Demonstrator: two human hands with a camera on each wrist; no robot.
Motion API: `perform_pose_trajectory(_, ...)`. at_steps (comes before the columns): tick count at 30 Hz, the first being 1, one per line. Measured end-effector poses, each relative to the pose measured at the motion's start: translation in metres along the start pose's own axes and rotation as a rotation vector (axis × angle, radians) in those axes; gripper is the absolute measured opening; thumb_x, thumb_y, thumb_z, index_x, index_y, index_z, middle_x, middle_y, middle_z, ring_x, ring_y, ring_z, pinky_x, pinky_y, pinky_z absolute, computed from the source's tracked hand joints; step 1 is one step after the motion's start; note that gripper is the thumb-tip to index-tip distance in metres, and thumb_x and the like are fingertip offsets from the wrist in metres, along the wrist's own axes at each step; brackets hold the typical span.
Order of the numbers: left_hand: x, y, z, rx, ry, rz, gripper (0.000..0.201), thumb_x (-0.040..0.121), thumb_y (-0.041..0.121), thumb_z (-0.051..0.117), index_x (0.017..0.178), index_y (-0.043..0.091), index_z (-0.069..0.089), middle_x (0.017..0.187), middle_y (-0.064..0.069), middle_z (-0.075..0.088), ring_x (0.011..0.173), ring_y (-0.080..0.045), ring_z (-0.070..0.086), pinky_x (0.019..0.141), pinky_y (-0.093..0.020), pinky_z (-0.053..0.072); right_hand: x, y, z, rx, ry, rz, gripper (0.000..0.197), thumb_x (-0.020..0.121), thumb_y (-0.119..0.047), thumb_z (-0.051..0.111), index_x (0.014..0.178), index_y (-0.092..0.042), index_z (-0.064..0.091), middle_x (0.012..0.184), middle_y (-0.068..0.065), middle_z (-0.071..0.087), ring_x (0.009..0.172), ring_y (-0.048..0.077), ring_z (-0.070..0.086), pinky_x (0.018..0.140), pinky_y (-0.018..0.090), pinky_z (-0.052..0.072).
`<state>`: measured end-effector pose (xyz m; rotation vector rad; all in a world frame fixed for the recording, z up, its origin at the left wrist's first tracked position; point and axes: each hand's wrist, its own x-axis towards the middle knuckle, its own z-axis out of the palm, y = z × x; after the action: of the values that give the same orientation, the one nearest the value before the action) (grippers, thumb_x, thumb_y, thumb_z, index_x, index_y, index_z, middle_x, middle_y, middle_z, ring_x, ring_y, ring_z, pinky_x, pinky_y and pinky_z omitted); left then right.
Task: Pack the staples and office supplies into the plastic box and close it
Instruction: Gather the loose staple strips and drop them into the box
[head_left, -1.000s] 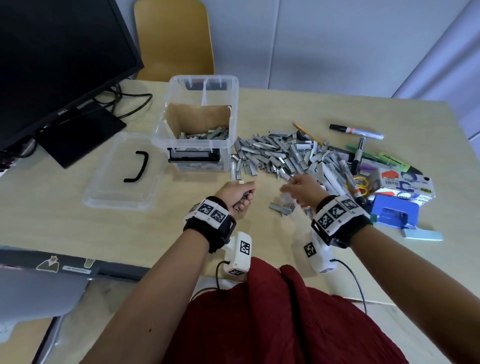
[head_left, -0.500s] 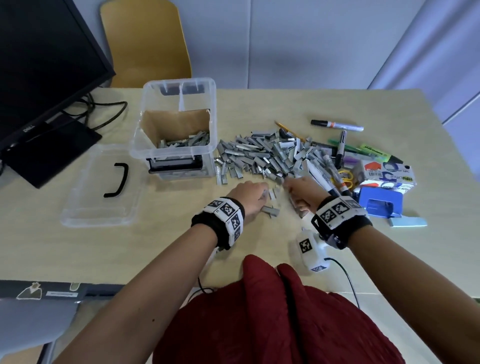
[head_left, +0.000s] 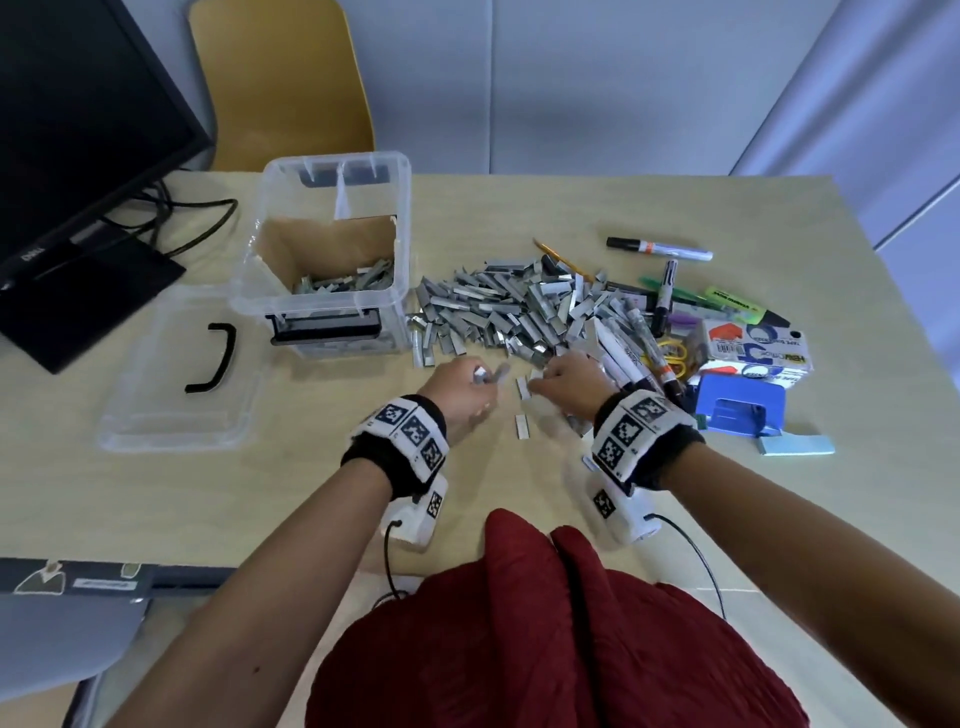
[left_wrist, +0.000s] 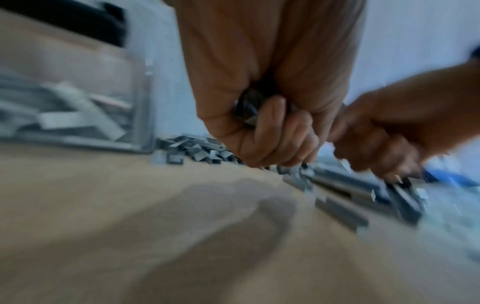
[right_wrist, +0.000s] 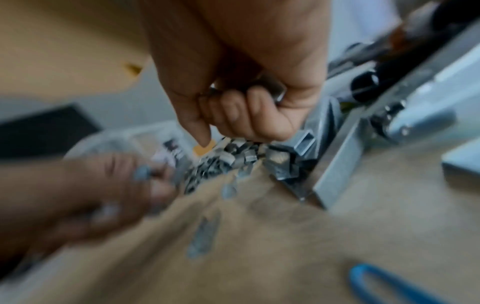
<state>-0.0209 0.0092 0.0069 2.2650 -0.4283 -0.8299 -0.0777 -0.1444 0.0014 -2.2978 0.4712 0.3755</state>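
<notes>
Left hand (head_left: 464, 385) now nearer staples (head_left: 506, 312), clutching some

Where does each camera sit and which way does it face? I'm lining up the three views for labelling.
Head: above, looking down at the table, both forearms, left hand, right hand.
Left wrist: under the left hand, facing the plastic box and the staples.
Right wrist: under the right hand, facing the staples.
Shared: each wrist view also shows the other hand.

Both forearms stretched forward, wrists banded — left hand (head_left: 464, 387) curled, grip closed around staple strips (left_wrist: 246, 111); right hand (head_left: 566, 384) likewise fisted on staples (right_wrist: 279, 90), knuckles down.
</notes>
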Motion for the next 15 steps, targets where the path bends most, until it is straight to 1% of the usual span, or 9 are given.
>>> perform_pose_trajectory(2, -0.003, 0.002, -0.017, -0.240, 0.011, -0.032, 0.012, 0.094, 0.016, 0.053, 0.082, 0.015, 0.051, 0.060, 0.001, 0.047, 0.037, -0.004, 0.041, 0.037, -0.015, 0.031, -0.002, -0.005, 0.013, -0.387, -0.118, -0.037, 0.040, 0.089, -0.041, 0.054, 0.066, -0.009, 0.052, 0.071, 0.005, 0.053, 0.071, 0.020, 0.055, 0.065, 0.027, 0.048)
perform_pose_trajectory(4, -0.008, 0.010, -0.033, -0.422, -0.016, -0.007, 0.021, 0.095, 0.017, 0.052, 0.074, 0.014, 0.048, 0.049, 0.004, 0.044, 0.029, -0.002, 0.033, 0.032, -0.013, 0.025, -0.004, -0.009, 0.023, -0.591, -0.151, -0.026, 0.048, 0.085, -0.052, 0.053, 0.097, -0.006, 0.062, 0.101, 0.011, 0.060, 0.098, 0.028, 0.057, 0.082, 0.035, 0.049)
perform_pose_trajectory(6, -0.014, 0.021, -0.048, -0.621, -0.029, 0.033, 0.023, 0.096, 0.018, 0.051, 0.073, 0.014, 0.047, 0.042, 0.008, 0.044, 0.030, -0.002, 0.032, 0.031, -0.013, 0.023, -0.004, -0.013, 0.026, -0.620, -0.149, -0.017, 0.045, 0.087, -0.046, 0.053, 0.107, -0.006, 0.058, 0.110, 0.011, 0.058, 0.102, 0.028, 0.057, 0.084, 0.037, 0.048)
perform_pose_trajectory(9, -0.021, 0.035, -0.076, -1.000, -0.030, 0.087, 0.023, 0.097, 0.019, 0.045, 0.075, 0.015, 0.048, 0.043, 0.008, 0.045, 0.032, -0.001, 0.035, 0.030, -0.011, 0.025, 0.001, -0.019, 0.025, -0.523, -0.203, -0.042, 0.028, 0.087, -0.037, 0.051, 0.093, -0.009, 0.055, 0.095, 0.012, 0.057, 0.088, 0.026, 0.055, 0.085, 0.038, 0.048)
perform_pose_trajectory(10, -0.023, 0.038, -0.088, -1.106, -0.022, 0.109, 0.025, 0.098, 0.020, 0.044, 0.074, 0.015, 0.048, 0.043, 0.007, 0.046, 0.032, 0.000, 0.036, 0.029, -0.011, 0.027, 0.004, -0.020, 0.024, -0.420, -0.247, -0.024, 0.025, 0.089, -0.034, 0.050, 0.089, -0.009, 0.055, 0.086, 0.012, 0.059, 0.079, 0.025, 0.056, 0.079, 0.036, 0.051)
perform_pose_trajectory(11, -0.022, 0.040, -0.099, -1.189, 0.011, 0.114, 0.026, 0.098, 0.021, 0.043, 0.074, 0.014, 0.048, 0.044, 0.007, 0.046, 0.033, -0.001, 0.037, 0.030, -0.011, 0.029, 0.006, -0.021, 0.022, -0.232, -0.292, -0.011, 0.023, 0.090, -0.029, 0.048, 0.083, -0.009, 0.056, 0.073, 0.009, 0.059, 0.065, 0.021, 0.054, 0.065, 0.030, 0.051)
perform_pose_trajectory(12, -0.022, 0.042, -0.110, -1.254, 0.069, 0.098, 0.027, 0.099, 0.022, 0.042, 0.073, 0.014, 0.047, 0.044, 0.007, 0.045, 0.033, -0.001, 0.038, 0.030, -0.011, 0.030, 0.007, -0.021, 0.019, 0.066, -0.340, 0.042, 0.024, 0.091, -0.024, 0.047, 0.073, -0.009, 0.055, 0.058, 0.003, 0.054, 0.050, 0.016, 0.048, 0.049, 0.024, 0.043)
perform_pose_trajectory(13, -0.020, 0.043, -0.121, -1.317, 0.144, 0.064, 0.029, 0.099, 0.022, 0.042, 0.072, 0.013, 0.047, 0.045, 0.007, 0.045, 0.033, -0.002, 0.039, 0.031, -0.011, 0.030, 0.006, -0.021, 0.016, 0.397, -0.374, 0.090, 0.028, 0.089, -0.020, 0.046, 0.063, -0.012, 0.052, 0.046, -0.002, 0.046, 0.039, 0.012, 0.038, 0.040, 0.019, 0.032)
perform_pose_trajectory(15, -0.011, 0.040, -0.140, -1.423, 0.295, -0.005, 0.032, 0.099, 0.019, 0.041, 0.068, 0.012, 0.045, 0.050, 0.004, 0.044, 0.032, -0.003, 0.040, 0.033, -0.011, 0.031, 0.005, -0.018, 0.011, 0.918, -0.368, 0.091, 0.028, 0.080, -0.019, 0.046, 0.053, -0.016, 0.047, 0.041, -0.005, 0.038, 0.034, 0.010, 0.030, 0.037, 0.013, 0.021)
